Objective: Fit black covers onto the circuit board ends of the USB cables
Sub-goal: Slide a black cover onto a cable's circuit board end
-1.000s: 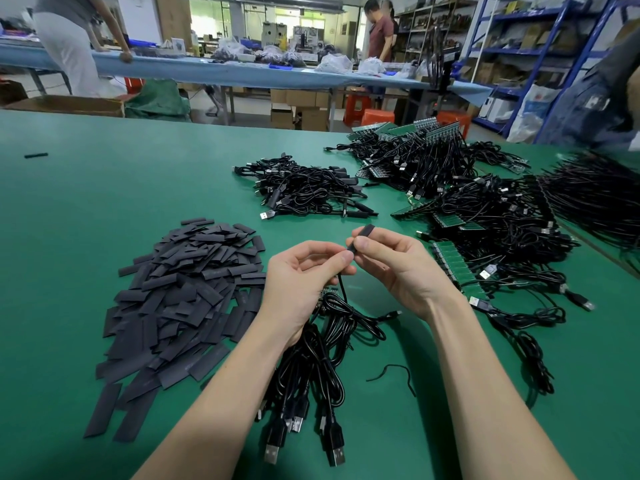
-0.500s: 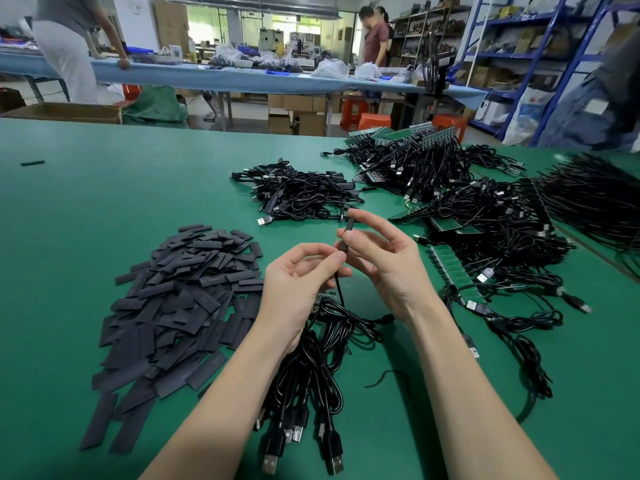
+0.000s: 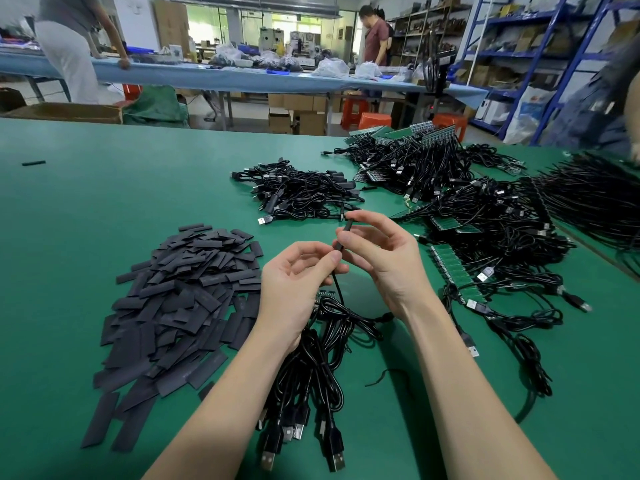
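Slim black cover (image 3: 343, 233) on a thin black USB cable (image 3: 337, 289), held above the green desk's (image 3: 104, 209) middle: right hand (image 3: 382, 261) pinches the cover; left hand (image 3: 298, 275) pinches the cable just below. Flat black sleeves (image 3: 180, 306) are heaped toward the left edge, with green circuit-board strips (image 3: 453, 271) toward the right.

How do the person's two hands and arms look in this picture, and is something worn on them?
Both forearms are bare up to the bottom edge of the picture: no sleeves show. The left hand and the right hand wear no gloves, and no ring, watch or wristband is visible. The fingernails look short and unpainted.
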Tool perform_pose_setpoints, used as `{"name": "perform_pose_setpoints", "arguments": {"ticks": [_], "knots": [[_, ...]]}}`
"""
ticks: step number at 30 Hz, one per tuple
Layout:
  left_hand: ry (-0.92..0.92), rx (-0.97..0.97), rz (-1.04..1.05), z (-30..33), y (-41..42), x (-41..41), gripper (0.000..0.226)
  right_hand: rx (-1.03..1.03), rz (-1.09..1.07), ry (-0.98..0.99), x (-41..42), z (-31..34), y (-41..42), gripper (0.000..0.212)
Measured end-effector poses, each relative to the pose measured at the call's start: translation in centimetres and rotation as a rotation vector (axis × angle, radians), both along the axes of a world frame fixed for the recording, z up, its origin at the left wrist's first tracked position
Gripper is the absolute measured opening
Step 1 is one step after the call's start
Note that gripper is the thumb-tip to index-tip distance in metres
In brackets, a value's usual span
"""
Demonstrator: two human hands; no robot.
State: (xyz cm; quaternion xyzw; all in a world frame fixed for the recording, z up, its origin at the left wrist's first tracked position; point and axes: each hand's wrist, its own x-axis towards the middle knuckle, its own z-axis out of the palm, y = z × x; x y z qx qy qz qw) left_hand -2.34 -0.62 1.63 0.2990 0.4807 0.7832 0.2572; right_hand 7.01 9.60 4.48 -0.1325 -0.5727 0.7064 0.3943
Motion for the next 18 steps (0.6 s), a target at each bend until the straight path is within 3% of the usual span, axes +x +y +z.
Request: {"name": "perform_pose_setpoints", "arguments": {"ticks": [9, 18], "knots": [[-0.047, 0.002, -0.022, 0.0, 0.1, -0.1, 0.009, 0.201, -0.063, -0.056, 0.3, 0.9, 0.0, 0.036], [-0.043, -0.009, -0.022, 0.0, 0.1, -0.1, 0.009, 0.163, -0.044, -0.073, 0.5, 1.1, 0.2, 0.027]]}}
